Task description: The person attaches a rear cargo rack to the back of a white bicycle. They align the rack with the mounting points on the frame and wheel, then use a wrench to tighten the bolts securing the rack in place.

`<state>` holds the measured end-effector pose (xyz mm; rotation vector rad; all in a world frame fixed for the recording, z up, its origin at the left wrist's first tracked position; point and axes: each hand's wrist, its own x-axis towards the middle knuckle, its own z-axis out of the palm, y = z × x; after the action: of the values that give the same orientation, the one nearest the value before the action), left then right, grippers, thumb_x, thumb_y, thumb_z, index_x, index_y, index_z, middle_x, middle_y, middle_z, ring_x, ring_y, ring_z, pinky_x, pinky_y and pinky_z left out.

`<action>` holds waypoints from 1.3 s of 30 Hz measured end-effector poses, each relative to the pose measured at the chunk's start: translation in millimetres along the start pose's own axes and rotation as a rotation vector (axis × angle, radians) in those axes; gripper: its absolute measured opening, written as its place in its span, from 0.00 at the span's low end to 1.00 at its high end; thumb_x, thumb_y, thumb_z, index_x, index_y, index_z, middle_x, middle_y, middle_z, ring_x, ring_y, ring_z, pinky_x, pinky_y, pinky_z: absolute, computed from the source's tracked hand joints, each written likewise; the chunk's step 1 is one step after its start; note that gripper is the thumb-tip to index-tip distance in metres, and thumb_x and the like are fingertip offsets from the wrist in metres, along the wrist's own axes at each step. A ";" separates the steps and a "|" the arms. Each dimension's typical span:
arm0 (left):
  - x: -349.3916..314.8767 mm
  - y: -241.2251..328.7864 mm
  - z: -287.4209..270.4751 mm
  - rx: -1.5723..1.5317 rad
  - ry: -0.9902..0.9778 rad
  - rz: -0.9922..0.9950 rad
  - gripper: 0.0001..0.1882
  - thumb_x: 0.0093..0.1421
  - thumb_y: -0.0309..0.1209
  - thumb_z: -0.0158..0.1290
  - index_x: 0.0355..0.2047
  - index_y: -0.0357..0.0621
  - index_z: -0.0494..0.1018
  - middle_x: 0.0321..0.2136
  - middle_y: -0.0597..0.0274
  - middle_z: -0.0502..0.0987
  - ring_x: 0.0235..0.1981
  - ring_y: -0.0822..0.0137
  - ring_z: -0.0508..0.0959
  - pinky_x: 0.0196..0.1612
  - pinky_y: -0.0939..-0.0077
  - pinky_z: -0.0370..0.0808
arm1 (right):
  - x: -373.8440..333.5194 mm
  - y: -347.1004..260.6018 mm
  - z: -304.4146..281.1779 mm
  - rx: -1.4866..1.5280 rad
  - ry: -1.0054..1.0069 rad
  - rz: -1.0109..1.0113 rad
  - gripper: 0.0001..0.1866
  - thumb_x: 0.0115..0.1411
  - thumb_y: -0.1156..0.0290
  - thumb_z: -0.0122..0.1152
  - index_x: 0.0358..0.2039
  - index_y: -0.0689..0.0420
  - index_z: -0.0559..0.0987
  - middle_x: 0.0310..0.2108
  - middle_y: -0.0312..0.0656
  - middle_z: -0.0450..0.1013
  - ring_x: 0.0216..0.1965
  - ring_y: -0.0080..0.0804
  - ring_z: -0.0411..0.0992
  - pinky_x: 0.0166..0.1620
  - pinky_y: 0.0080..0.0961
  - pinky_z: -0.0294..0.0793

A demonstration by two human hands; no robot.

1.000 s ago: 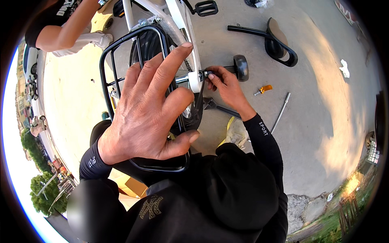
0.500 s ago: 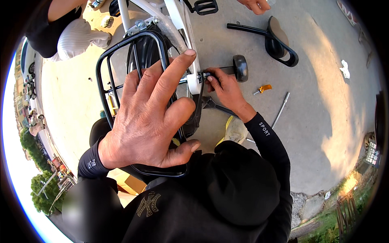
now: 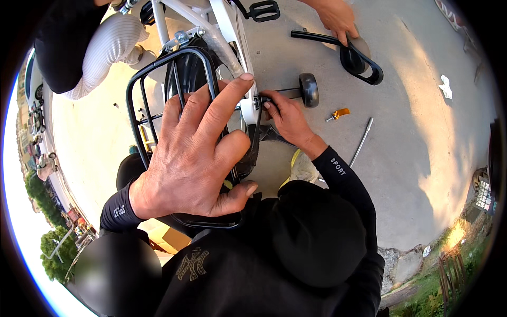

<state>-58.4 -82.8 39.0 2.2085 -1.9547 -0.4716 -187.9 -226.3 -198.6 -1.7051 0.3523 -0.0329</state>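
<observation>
My left hand (image 3: 193,150) lies spread over the black rear rack (image 3: 138,132) of a white bicycle frame (image 3: 232,34), holding nothing. Beneath the rack is the black rear wheel (image 3: 190,74), largely covered by my hand and the rack. At the right end of the rear axle, my right hand (image 3: 289,117) pinches a small part; my fingers mostly hide it. Just beyond those fingers a small black training wheel (image 3: 309,90) sticks out to the right on its arm. Below my right hand is a black strut (image 3: 274,134), partly hidden.
An orange reflector (image 3: 340,113) and a metal rod-shaped tool (image 3: 362,141) lie on the concrete to the right. At the upper right, a co-worker's hand (image 3: 338,18) touches a black saddle-like part (image 3: 355,61) with a tube. Another person's knee (image 3: 113,42) is at the upper left. A cardboard box (image 3: 171,240) sits below the rack.
The co-worker's hand has come down onto the black saddle-like part, which has shifted slightly. My right fingers have closed further over the axle end. My left hand stays on the rack.
</observation>
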 end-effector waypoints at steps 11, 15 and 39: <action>-2.8 3.1 -2.4 -0.019 0.032 0.017 0.24 0.43 0.50 0.60 0.28 0.43 0.71 0.64 0.39 0.60 0.56 0.40 0.67 0.49 0.49 0.63 | 67.9 8.6 -11.5 0.705 0.094 0.152 0.28 0.74 0.47 0.40 0.46 0.60 0.79 0.37 0.39 0.74 0.39 0.28 0.71 0.46 0.27 0.71; -4.9 4.5 -3.2 -0.066 0.012 0.014 0.23 0.40 0.50 0.61 0.27 0.46 0.70 0.63 0.41 0.63 0.53 0.43 0.69 0.45 0.51 0.63 | 84.5 13.0 18.4 0.671 0.174 0.222 0.29 0.71 0.41 0.41 0.34 0.56 0.76 0.27 0.33 0.68 0.29 0.22 0.65 0.37 0.22 0.68; -15.1 -107.4 -4.1 -0.162 0.502 0.024 0.17 0.57 0.41 0.58 0.39 0.41 0.75 0.28 0.56 0.81 0.32 0.55 0.83 0.31 0.61 0.79 | -105.0 137.6 45.2 -1.155 -0.454 -0.175 0.13 0.63 0.69 0.58 0.44 0.63 0.74 0.37 0.55 0.75 0.38 0.59 0.74 0.42 0.49 0.75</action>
<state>42.2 -53.7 10.5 1.9582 -1.6129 -0.0539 -307.1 -173.5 -320.9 -2.7895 -0.1869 0.5129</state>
